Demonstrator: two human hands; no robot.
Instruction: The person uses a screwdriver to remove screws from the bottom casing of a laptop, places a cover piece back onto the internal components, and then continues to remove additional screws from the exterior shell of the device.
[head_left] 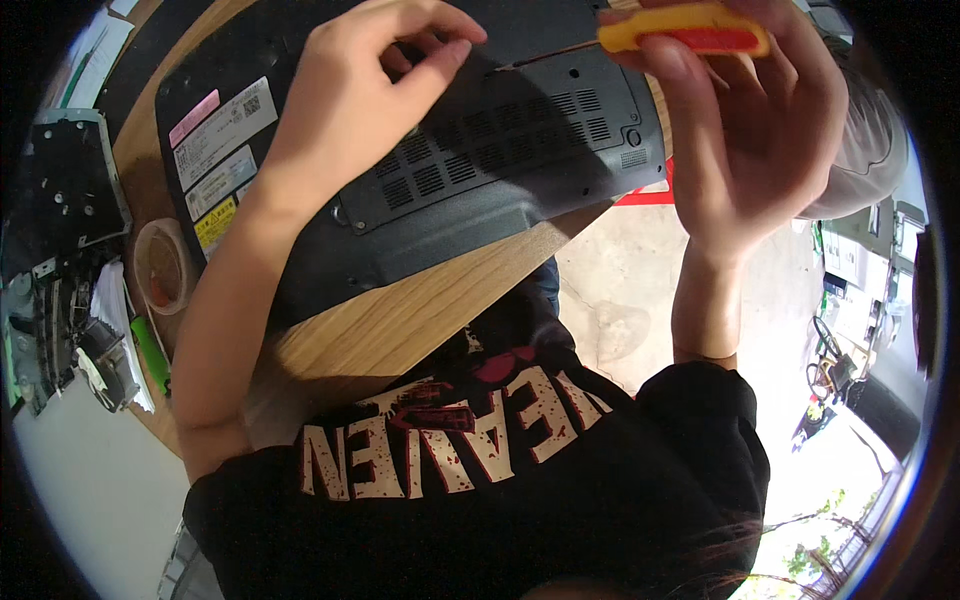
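Note:
A black laptop (430,240) lies upside down on the wooden table, with its vent grilles, labels and screw holes facing up. In my right hand (750,140), raised over the laptop's right end, is a screwdriver (690,30) with a yellow and red handle. Its thin shaft points left, and the tip is just above the base; whether it touches cannot be made out. My left hand (370,85) is over the middle of the laptop, left of the tip. Its thumb and forefinger come together in a pinch, and anything between them is too small to see.
A round plastic tub (162,265) stands on the wooden table (400,330) at the left, near a green-handled tool (150,352). Beyond them are a black panel (65,185) and piled parts. At the right, grey cloth (875,150) shows beside my right hand.

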